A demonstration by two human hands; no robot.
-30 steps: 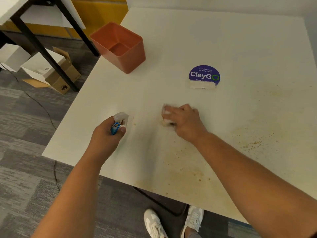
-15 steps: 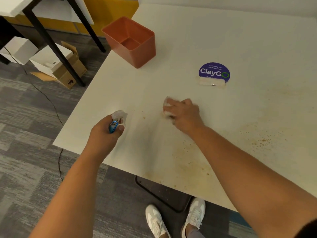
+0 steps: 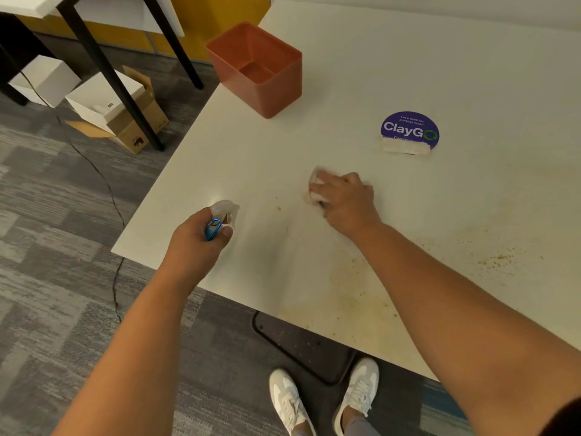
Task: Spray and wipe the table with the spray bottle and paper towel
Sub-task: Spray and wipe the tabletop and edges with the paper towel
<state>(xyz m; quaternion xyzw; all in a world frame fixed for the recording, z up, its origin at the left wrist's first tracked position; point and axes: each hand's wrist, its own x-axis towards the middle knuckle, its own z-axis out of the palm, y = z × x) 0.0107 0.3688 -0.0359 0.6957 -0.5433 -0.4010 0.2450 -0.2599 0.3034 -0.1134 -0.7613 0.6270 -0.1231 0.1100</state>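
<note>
Nearest me, the near edge of the table carries a yellowish smear with brown specks, and more crumbs are scattered off to the right. My left hand hovers over the near left corner with its grip wrapped closed around the spray bottle, whose pale nozzle and blue trigger poke out past my fingers toward the table top. Further in, my right hand lies flat with the fingers pressed down on the crumpled paper towel, which sits on the table just beyond a few brown specks. I judge I am in the wiping step, working the left part of the mess. Next I would draw the towel nearer and to the right over the stained patch, spraying again if it drags dry. Beyond sit a round purple sticker and, farther left, an empty orange bin.
</note>
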